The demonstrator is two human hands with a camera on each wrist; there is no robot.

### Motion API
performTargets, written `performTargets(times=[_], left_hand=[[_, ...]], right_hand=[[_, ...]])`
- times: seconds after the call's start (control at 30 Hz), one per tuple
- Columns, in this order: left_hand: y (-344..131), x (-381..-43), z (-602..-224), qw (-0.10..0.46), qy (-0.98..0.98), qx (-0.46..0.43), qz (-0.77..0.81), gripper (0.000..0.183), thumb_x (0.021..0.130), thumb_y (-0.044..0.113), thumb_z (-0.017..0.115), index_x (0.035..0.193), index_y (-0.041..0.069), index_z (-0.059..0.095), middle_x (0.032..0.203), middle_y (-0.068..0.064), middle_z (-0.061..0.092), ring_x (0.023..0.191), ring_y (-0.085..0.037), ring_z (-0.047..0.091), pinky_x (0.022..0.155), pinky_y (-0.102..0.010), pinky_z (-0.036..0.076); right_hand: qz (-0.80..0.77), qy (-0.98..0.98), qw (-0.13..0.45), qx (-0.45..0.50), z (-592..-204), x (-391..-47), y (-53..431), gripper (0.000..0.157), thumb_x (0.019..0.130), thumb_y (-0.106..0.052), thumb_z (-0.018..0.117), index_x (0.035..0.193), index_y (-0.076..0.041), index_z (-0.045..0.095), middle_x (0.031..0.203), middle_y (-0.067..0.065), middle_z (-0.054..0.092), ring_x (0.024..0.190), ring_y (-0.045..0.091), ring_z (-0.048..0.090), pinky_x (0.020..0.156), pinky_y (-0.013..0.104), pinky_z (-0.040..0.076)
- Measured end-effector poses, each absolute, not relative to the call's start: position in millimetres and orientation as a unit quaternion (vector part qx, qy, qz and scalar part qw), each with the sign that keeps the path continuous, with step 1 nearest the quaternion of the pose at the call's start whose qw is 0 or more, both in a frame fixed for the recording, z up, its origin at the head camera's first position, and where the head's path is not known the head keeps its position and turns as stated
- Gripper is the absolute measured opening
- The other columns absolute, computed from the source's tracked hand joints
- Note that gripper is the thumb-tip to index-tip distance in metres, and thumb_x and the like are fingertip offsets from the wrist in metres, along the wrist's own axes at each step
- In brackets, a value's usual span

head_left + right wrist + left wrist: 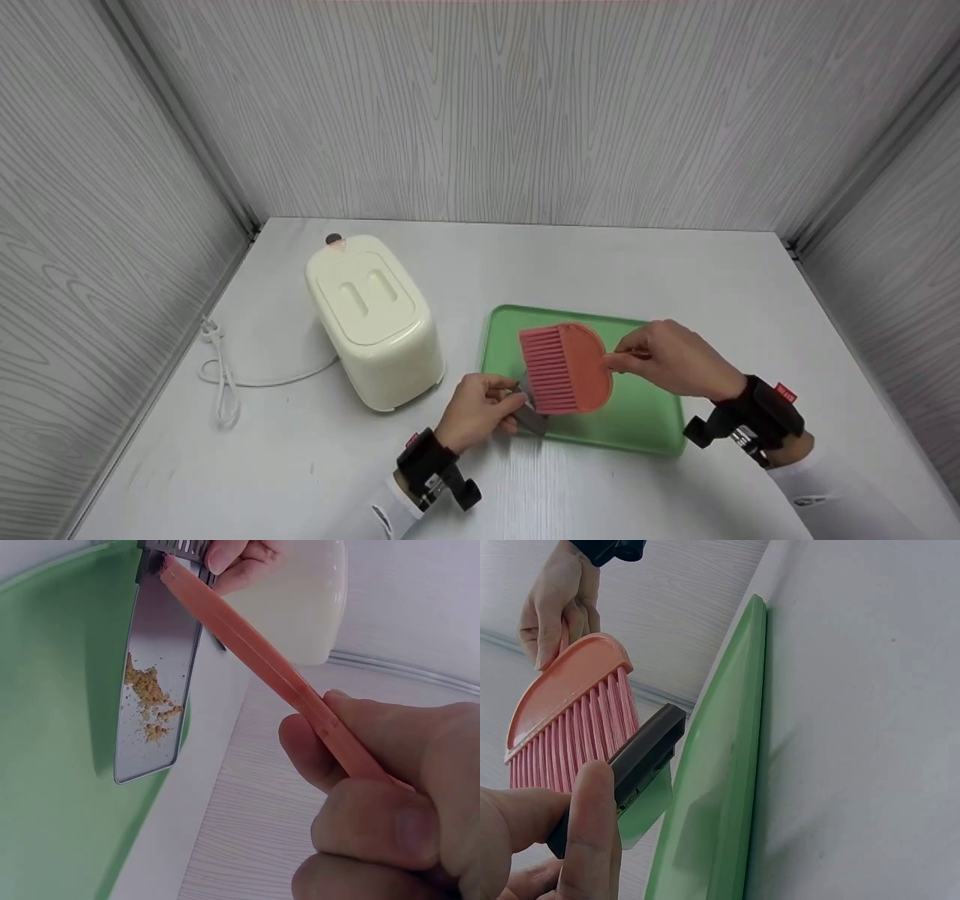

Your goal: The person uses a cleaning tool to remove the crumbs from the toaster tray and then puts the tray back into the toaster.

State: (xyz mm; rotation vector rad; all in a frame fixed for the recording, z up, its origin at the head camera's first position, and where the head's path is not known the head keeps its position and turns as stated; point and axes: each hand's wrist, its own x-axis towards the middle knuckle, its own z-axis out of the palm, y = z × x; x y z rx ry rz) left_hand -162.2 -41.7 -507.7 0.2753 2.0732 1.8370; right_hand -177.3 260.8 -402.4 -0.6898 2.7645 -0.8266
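Note:
My left hand (480, 409) pinches the dark grey end of a crumb tray (166, 634) between thumb and fingers. The tray is tilted above a green tray (637, 424). Yellow-brown crumbs (152, 701) cling to its shiny flat plate. My right hand (671, 360) grips the handle of an orange brush (586, 367) with pink bristles (592, 724). Those bristles hang beside the crumb tray's grey end; whether they touch it I cannot tell. In the head view the brush hides most of the crumb tray's plate.
A cream toaster (401, 360) stands left of the green tray, with a dark knob (334, 238) at its far end. Its white cord and plug (212, 330) lie on the table at left. Grey wood-grain panels (487, 112) enclose the back and sides.

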Motion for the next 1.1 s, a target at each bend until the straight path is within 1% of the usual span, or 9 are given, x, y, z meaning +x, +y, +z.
performTargets(times=[0.2,0.4,0.57,0.63,0.77,0.83,1.0,1.03,1.1], left_hand=[[-41.6,-162.4,-507.8,0.176,0.733,0.1,0.649,0.036,0.097,0.007,0.071,0.126,-0.013,0.065,0.084,-0.01,0.073,0.054,-0.008,0.065,0.057,-0.031,0.063],[-41.6,-163.5,-509.3,0.176,0.735,0.1,0.647,0.036,0.097,0.006,0.071,0.127,-0.012,0.065,0.083,-0.008,0.072,0.055,-0.008,0.065,0.057,-0.028,0.062],[-42.1,-164.0,-511.0,0.177,0.733,0.097,0.65,0.035,0.096,0.006,0.072,0.126,-0.012,0.066,0.083,-0.008,0.072,0.055,-0.008,0.066,0.057,-0.028,0.063],[-42.4,-164.0,-511.8,0.176,0.731,0.098,0.652,0.035,0.096,0.005,0.071,0.126,-0.012,0.066,0.082,-0.009,0.071,0.055,-0.008,0.065,0.057,-0.027,0.062],[-42.8,-164.0,-512.9,0.172,0.73,0.102,0.654,0.033,0.096,0.004,0.07,0.125,-0.012,0.067,0.08,-0.01,0.069,0.055,-0.008,0.065,0.056,-0.025,0.062],[-42.7,-164.0,-512.7,0.171,0.731,0.102,0.652,0.033,0.096,0.003,0.07,0.125,-0.012,0.067,0.079,-0.01,0.069,0.055,-0.008,0.065,0.056,-0.025,0.062],[-41.9,-164.2,-511.0,0.175,0.737,0.097,0.646,0.033,0.096,0.004,0.07,0.125,-0.011,0.067,0.078,-0.007,0.069,0.054,-0.008,0.065,0.055,-0.024,0.061],[-41.9,-164.4,-510.8,0.175,0.737,0.097,0.645,0.033,0.096,0.004,0.07,0.125,-0.011,0.067,0.078,-0.007,0.069,0.054,-0.008,0.065,0.054,-0.024,0.061],[-41.8,-164.7,-510.1,0.174,0.738,0.095,0.645,0.033,0.096,0.005,0.071,0.125,-0.011,0.067,0.078,-0.007,0.069,0.054,-0.008,0.065,0.054,-0.024,0.061]], right_hand=[[-0.275,0.933,0.074,-0.22,-404.2,-177.5,261.1,0.023,0.097,-0.041,0.072,0.076,-0.032,0.075,0.056,-0.016,0.038,0.053,0.001,0.033,0.056,0.021,0.035],[-0.271,0.936,0.065,-0.217,-401.1,-179.6,267.4,0.027,0.097,-0.038,0.073,0.072,-0.028,0.072,0.056,-0.016,0.033,0.054,0.002,0.034,0.057,0.022,0.035],[-0.275,0.934,0.059,-0.22,-395.7,-180.4,273.2,0.022,0.097,-0.034,0.073,0.076,-0.028,0.075,0.058,-0.017,0.047,0.058,0.004,0.04,0.06,0.022,0.039],[-0.278,0.934,0.052,-0.219,-393.6,-180.4,275.1,0.022,0.097,-0.034,0.074,0.076,-0.029,0.076,0.059,-0.017,0.049,0.059,0.004,0.04,0.059,0.021,0.038],[-0.283,0.934,0.048,-0.211,-390.5,-179.8,277.8,0.024,0.096,-0.032,0.075,0.073,-0.029,0.074,0.057,-0.017,0.039,0.056,0.003,0.034,0.056,0.02,0.032],[-0.285,0.934,0.051,-0.21,-390.2,-179.5,278.2,0.023,0.097,-0.031,0.075,0.074,-0.028,0.075,0.057,-0.016,0.039,0.056,0.003,0.034,0.056,0.02,0.032],[-0.28,0.933,0.069,-0.216,-394.4,-178.7,276.7,0.018,0.097,-0.032,0.074,0.082,-0.027,0.08,0.06,-0.016,0.054,0.059,0.005,0.041,0.06,0.022,0.04],[-0.278,0.933,0.072,-0.218,-395.9,-178.6,276.0,0.018,0.098,-0.033,0.073,0.082,-0.027,0.081,0.061,-0.016,0.055,0.059,0.004,0.042,0.061,0.023,0.041],[-0.271,0.934,0.076,-0.218,-398.8,-178.3,274.6,0.02,0.098,-0.035,0.073,0.08,-0.029,0.079,0.058,-0.016,0.05,0.057,0.004,0.04,0.061,0.023,0.041]])
